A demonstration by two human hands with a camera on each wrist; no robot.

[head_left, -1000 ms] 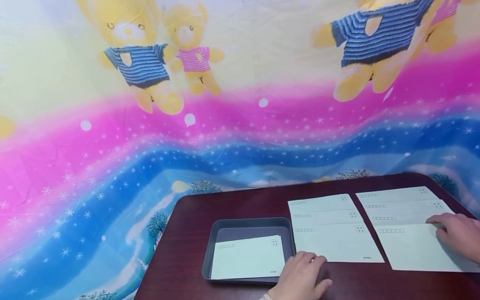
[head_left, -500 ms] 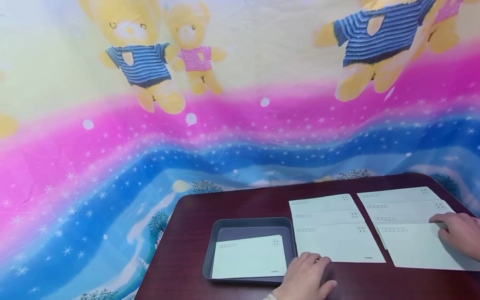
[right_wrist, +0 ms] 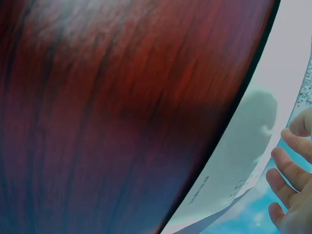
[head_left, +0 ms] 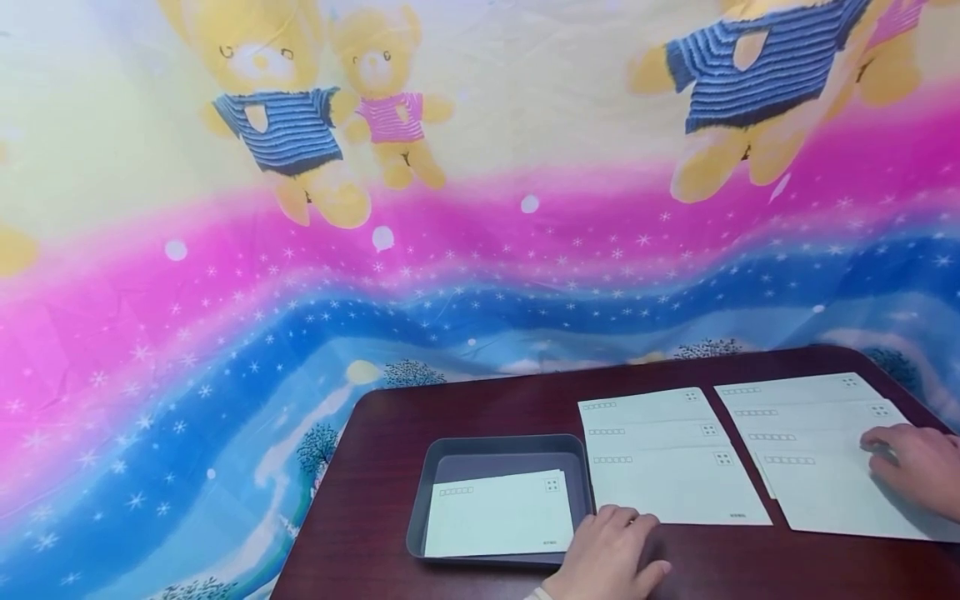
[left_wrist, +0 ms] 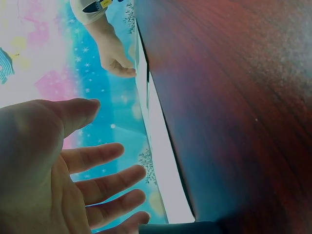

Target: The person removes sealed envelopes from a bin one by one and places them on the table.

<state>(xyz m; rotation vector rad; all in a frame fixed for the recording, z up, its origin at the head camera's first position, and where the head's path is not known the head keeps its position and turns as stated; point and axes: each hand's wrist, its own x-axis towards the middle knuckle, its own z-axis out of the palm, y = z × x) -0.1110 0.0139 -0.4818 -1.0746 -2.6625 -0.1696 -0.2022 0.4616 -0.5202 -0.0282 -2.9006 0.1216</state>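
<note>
My right hand (head_left: 915,467) is over the nearest envelope (head_left: 832,500) of the right-hand overlapping row. In the right wrist view its fingers (right_wrist: 287,165) are loosely bent with no envelope between them, and a shadow falls on the pale paper. Whether a fingertip touches the paper, I cannot tell. My left hand (head_left: 609,550) is by the front right corner of a dark grey tray (head_left: 415,500), holding nothing. The left wrist view shows its fingers (left_wrist: 109,187) spread and fairly straight. Inside the tray lies a small stack of envelopes (head_left: 495,521).
Left of the right-hand row, a second row of overlapping envelopes (head_left: 667,492) lies beside the tray. Everything rests on a dark reddish-brown table (head_left: 345,517) with rounded back corners. Behind it hangs a colourful cloth (head_left: 480,233) printed with bears.
The nearest envelope on the right has shifted slightly away from the front edge and a little rightward at its left side. The right hand's fingertips have moved slightly right. My left hand stays nearly still.
</note>
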